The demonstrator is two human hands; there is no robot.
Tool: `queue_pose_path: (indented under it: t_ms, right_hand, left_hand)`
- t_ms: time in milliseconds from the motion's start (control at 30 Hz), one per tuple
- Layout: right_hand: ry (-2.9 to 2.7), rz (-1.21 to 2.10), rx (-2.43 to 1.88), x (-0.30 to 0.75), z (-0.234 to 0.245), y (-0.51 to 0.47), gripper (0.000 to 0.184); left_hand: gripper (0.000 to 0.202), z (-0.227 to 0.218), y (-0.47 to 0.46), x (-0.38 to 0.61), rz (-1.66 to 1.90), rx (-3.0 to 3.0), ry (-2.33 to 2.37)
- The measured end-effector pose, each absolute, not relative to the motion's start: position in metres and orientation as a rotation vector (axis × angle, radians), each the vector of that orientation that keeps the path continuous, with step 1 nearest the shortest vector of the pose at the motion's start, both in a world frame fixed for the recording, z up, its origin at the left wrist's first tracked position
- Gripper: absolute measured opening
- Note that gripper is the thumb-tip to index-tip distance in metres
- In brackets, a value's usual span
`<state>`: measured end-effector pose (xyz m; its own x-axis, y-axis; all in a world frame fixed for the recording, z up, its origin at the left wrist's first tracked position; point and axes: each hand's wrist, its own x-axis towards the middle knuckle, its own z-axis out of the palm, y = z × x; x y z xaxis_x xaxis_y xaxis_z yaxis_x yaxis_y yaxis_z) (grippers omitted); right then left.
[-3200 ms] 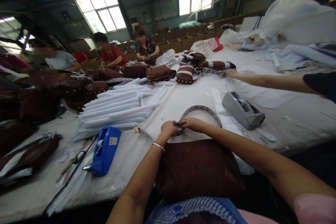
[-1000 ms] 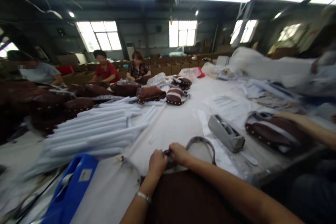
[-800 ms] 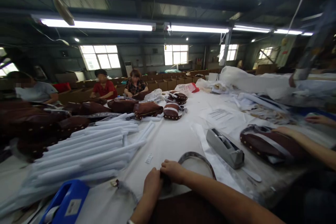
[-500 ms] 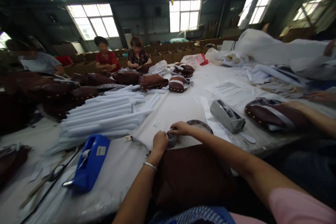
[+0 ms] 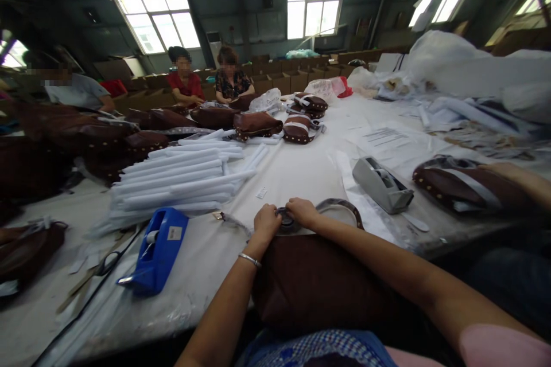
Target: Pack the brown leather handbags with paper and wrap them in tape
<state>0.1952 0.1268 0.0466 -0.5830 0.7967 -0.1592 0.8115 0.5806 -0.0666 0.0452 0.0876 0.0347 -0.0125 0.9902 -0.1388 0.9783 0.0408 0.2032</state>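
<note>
Now both hands meet at the top edge of a brown bag (image 5: 318,281), which sits at the near side of the table (image 5: 297,169), just in front of the person's blue clothing. Between them lies a strap (image 5: 286,217) wound into a small coil. The left hand (image 5: 267,221) has its fingers curled in on the coil's left side; the right hand (image 5: 303,212) closes on its right side, the thumb hard to make out. About three seconds ago the hands were pressed closer together over the strap — now they stand a little apart, and the round coil shows plainly between them. The rest of the strap arches to the right, while the buckle (image 5: 218,216) still lies off to the left.

Elsewhere, a co-worker's arm then reached toward the far pile; now a co-worker's hand (image 5: 503,171) is on a banded bag (image 5: 456,186) — right of the grey tape dispenser (image 5: 385,186). Paper rolls (image 5: 172,183) and the blue tape dispenser (image 5: 161,246) remain on the left.
</note>
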Motion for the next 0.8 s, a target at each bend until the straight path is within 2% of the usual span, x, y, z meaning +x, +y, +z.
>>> queue_pose_path:
  t_ms: [200, 300, 500, 700, 800]
  right_hand:
    - [2.867, -0.220, 0.994, 0.188, 0.047, 0.144, 0.022]
    - [2.881, -0.242, 0.955, 0.187, 0.045, 0.148, 0.024]
    - [2.799, -0.305, 1.145, 0.205, 0.053, 0.154, 0.030]
    - [2.612, -0.293, 1.426, 0.211, 0.055, 0.144, 0.052]
    - [2.562, -0.245, 1.501, 0.199, 0.051, 0.133, 0.046]
  left_hand:
    - [0.027, 0.045, 0.102, 0.027, -0.041, 2.159, 1.837]
    - [0.029, 0.045, 0.103, 0.029, -0.071, 2.161, 1.829]
    - [0.029, 0.041, 0.096, 0.046, -0.072, 2.059, 2.018]
    - [0.030, 0.037, 0.098, 0.054, -0.057, 1.947, 2.146]
    - [0.031, 0.036, 0.097, 0.056, -0.051, 1.907, 2.176]
